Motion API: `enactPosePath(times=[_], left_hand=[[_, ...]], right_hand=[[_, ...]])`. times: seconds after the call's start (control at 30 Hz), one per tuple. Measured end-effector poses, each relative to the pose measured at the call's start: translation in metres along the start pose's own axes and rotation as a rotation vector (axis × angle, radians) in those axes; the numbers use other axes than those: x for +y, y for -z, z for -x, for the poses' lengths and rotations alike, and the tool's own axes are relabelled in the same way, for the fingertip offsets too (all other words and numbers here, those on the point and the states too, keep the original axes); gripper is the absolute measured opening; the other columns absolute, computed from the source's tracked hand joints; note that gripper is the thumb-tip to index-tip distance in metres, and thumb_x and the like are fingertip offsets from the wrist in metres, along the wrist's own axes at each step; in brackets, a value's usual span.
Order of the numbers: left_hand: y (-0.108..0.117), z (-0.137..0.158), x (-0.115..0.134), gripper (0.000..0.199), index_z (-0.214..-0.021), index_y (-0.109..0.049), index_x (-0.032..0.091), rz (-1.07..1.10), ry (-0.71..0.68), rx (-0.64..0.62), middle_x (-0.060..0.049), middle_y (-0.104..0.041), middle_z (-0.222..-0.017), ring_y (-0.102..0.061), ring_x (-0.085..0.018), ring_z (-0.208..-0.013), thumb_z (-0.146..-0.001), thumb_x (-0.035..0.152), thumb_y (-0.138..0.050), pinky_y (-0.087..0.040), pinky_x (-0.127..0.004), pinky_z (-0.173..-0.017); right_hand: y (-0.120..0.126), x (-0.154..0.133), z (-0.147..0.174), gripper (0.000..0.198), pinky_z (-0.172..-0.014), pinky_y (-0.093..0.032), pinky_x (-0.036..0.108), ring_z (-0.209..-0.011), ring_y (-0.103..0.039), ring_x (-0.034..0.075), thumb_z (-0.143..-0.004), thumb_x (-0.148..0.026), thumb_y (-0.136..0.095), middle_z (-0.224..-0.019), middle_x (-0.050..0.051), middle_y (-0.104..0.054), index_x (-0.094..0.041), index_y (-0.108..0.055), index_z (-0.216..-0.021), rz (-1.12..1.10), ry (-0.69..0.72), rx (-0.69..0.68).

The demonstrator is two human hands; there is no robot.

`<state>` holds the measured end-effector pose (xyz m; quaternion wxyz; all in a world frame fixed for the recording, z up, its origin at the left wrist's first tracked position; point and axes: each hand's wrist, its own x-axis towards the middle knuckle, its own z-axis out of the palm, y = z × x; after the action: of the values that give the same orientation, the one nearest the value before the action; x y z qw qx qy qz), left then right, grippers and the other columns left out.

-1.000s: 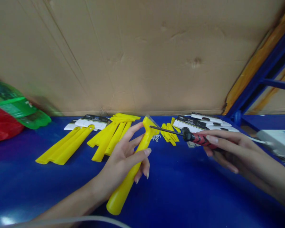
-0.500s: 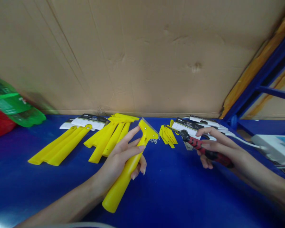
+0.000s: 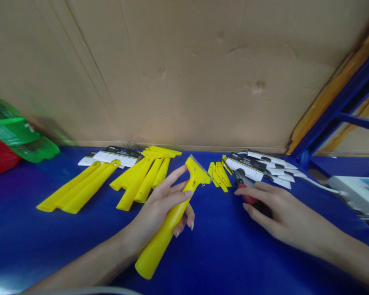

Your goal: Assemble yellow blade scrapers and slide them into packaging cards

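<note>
My left hand is closed around a yellow scraper, held tilted with its wide head up and to the right. A thin metal blade edge and screws show on that head. My right hand, palm down and low over the table, has its fingers about the red handle of a screwdriver. The screwdriver's dark shaft points away and to the left; my hand hides the handle's rear. Just left of its tip lie small yellow plastic pieces.
Yellow scraper handles with packaging cards lie on the blue table at left, more yellow handles beside them. Carded packs lie at right near a white box with a cable. A green bottle rests far left. Cardboard stands behind.
My right hand has turned palm down and lowered with the screwdriver toward the table. My left hand and the scraper have shifted slightly right in view.
</note>
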<state>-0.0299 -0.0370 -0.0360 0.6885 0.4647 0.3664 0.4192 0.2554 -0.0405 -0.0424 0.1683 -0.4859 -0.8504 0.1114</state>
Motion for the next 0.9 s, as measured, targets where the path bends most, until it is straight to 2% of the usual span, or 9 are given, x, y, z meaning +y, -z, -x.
enactPosePath(times=[0.17,0.23,0.33,0.4,0.47,0.6,0.77,0.83,0.9], left_hand=[[-0.004,-0.002,0.004,0.117,-0.168,0.002,0.015,0.002,0.012,-0.001,0.003,-0.07,-0.058,-0.05,-0.011,-0.03,-0.087,0.035,-0.08,-0.041,-0.017,-0.031],[-0.005,-0.004,0.004,0.117,-0.167,0.0,0.016,0.022,0.0,0.015,-0.001,-0.076,-0.069,-0.057,-0.013,-0.034,-0.086,0.032,-0.082,-0.044,-0.018,-0.033],[-0.005,-0.008,0.004,0.105,-0.166,-0.011,0.021,0.018,0.016,0.067,-0.011,-0.082,-0.096,-0.074,-0.019,-0.051,-0.088,0.027,-0.08,-0.051,-0.019,-0.039],[-0.008,-0.011,0.005,0.094,-0.163,-0.018,0.021,0.007,0.039,0.085,-0.016,-0.082,-0.105,-0.077,-0.021,-0.058,-0.091,0.023,-0.077,-0.054,-0.02,-0.042],[-0.012,-0.013,0.008,0.087,-0.161,-0.02,0.021,-0.003,0.054,0.088,-0.017,-0.083,-0.105,-0.077,-0.021,-0.057,-0.093,0.021,-0.074,-0.055,-0.021,-0.043],[-0.022,-0.015,0.018,0.077,-0.16,-0.021,0.021,-0.041,0.055,0.097,-0.016,-0.083,-0.105,-0.076,-0.02,-0.056,-0.098,0.019,-0.067,-0.056,-0.022,-0.044],[-0.024,-0.018,0.02,0.071,-0.16,-0.021,0.02,0.001,0.007,0.096,-0.015,-0.083,-0.102,-0.076,-0.019,-0.056,-0.101,0.015,-0.06,-0.057,-0.024,-0.048],[-0.022,-0.02,0.016,0.072,-0.161,-0.019,0.02,0.017,-0.033,0.124,-0.014,-0.083,-0.1,-0.075,-0.019,-0.057,-0.102,0.016,-0.059,-0.056,-0.023,-0.049],[-0.019,-0.021,0.013,0.066,-0.159,-0.025,0.016,0.033,-0.07,0.18,-0.015,-0.083,-0.1,-0.074,-0.018,-0.059,-0.103,0.018,-0.059,-0.055,-0.022,-0.05]], right_hand=[[0.015,-0.002,-0.008,0.044,-0.081,-0.058,0.039,-0.092,-0.075,0.026,-0.106,-0.052,-0.048,-0.106,0.01,-0.076,-0.025,-0.072,-0.13,0.041,0.072,-0.094],[0.025,0.001,-0.017,0.046,-0.079,-0.056,0.037,-0.091,-0.075,0.025,-0.109,-0.052,-0.039,-0.1,0.007,-0.078,-0.025,-0.071,-0.129,0.032,0.055,-0.145],[0.032,0.016,-0.035,0.043,-0.074,-0.052,0.037,-0.086,-0.073,0.028,-0.108,-0.047,-0.04,-0.096,0.011,-0.078,-0.021,-0.073,-0.109,0.184,-0.006,0.116],[0.031,0.03,-0.044,0.033,-0.081,-0.053,0.041,-0.093,-0.072,0.032,-0.103,-0.04,-0.052,-0.103,0.016,-0.078,-0.016,-0.073,-0.11,0.343,-0.064,0.253],[0.025,0.042,-0.051,0.039,-0.094,-0.05,0.048,-0.107,-0.068,0.038,-0.096,-0.043,-0.063,-0.114,0.02,-0.078,-0.014,-0.072,-0.12,0.435,-0.025,0.26],[0.014,0.052,-0.053,0.046,-0.094,-0.049,0.052,-0.105,-0.066,0.039,-0.093,-0.044,-0.068,-0.109,0.021,-0.08,-0.013,-0.07,-0.126,0.448,-0.065,0.24],[0.014,0.052,-0.051,0.044,-0.093,-0.051,0.048,-0.106,-0.068,0.038,-0.082,-0.032,-0.078,-0.11,0.018,-0.078,-0.016,-0.07,-0.122,0.28,-0.083,0.307],[0.018,0.051,-0.051,0.05,-0.083,-0.055,0.042,-0.092,-0.073,0.031,-0.078,-0.025,-0.078,-0.099,0.01,-0.079,-0.019,-0.067,-0.126,0.071,-0.132,0.303],[0.024,0.048,-0.051,0.052,-0.074,-0.056,0.037,-0.076,-0.074,0.026,-0.077,-0.024,-0.078,-0.083,0.003,-0.077,-0.021,-0.066,-0.127,-0.163,-0.185,0.331]])
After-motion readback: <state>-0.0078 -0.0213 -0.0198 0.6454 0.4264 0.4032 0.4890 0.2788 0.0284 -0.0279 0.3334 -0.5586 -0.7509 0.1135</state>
